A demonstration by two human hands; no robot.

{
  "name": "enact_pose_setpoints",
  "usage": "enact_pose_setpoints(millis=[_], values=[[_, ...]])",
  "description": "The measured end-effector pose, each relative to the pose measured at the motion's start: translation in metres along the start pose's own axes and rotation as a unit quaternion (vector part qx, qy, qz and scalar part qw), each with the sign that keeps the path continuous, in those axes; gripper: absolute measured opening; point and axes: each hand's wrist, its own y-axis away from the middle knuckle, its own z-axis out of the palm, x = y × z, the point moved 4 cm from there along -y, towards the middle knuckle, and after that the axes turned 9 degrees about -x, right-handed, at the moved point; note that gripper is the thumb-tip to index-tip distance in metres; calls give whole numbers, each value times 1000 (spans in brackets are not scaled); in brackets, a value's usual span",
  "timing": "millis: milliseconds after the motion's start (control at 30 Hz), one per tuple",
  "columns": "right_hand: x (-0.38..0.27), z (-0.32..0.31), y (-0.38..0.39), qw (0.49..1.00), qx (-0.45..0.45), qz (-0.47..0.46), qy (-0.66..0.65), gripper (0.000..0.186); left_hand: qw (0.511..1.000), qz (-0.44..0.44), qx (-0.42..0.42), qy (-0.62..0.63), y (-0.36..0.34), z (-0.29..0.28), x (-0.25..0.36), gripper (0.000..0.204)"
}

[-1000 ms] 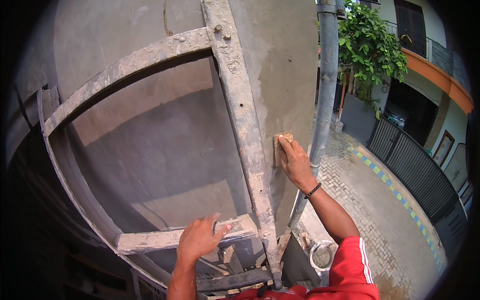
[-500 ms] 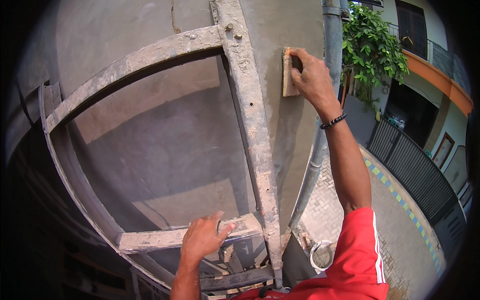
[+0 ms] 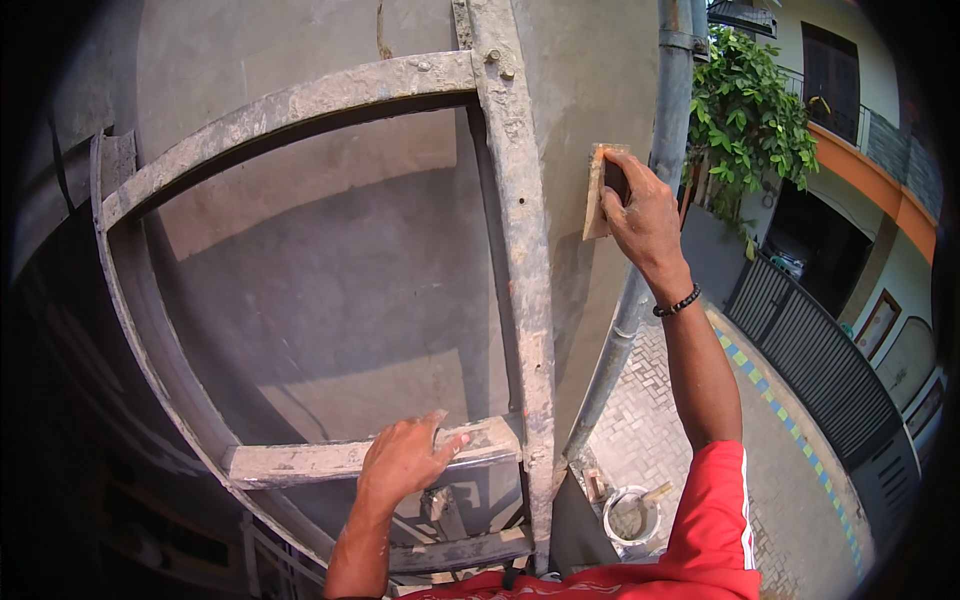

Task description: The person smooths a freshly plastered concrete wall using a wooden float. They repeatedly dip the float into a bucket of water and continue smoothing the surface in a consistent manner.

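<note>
My right hand (image 3: pixel 642 208) grips a small flat float, tan and worn (image 3: pixel 598 190), held against the damp grey plaster (image 3: pixel 590 70) on the strip of wall right of the metal frame. My left hand (image 3: pixel 412 450) is wrapped over the lower crossbar (image 3: pixel 295 465) of the cement-splattered frame (image 3: pixel 515 250), lower centre. Behind the frame is a grey rendered wall (image 3: pixel 330 280) with shadows across it.
A grey vertical pipe (image 3: pixel 625 335) runs beside the wall's right edge. Below are a bucket of grey mix (image 3: pixel 630 515) with a stick and a paved lane (image 3: pixel 640 410). Opposite stand a leafy tree (image 3: pixel 740 120), a dark gate (image 3: pixel 800 350) and a house.
My right hand and float moved well up the wall, then slightly back down over the last half second. My left hand stays on the crossbar. The view has shifted slightly.
</note>
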Motion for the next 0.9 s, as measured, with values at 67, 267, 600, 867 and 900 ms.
enact_pose_setpoints(millis=[67, 267, 600, 867, 900], values=[[-3, -14, -51, 1000, 2, -10, 28, 38, 1000, 1, -4, -1, 0, 2, 1, 69], [-15, 41, -15, 999, -34, -12, 19, 31, 1000, 0, 7, 7, 2, 4, -4, 68], [10, 16, 55, 988, -79, -12, 130, 48, 1000, -12, -26, 4, -1, 1, -1, 69], [41, 63, 86, 989, -106, -7, 107, 46, 1000, -5, -8, 10, 0, 5, 1, 68], [43, 69, 106, 984, -141, 9, 111, 49, 1000, -8, -7, 10, -1, 2, 1, 67]])
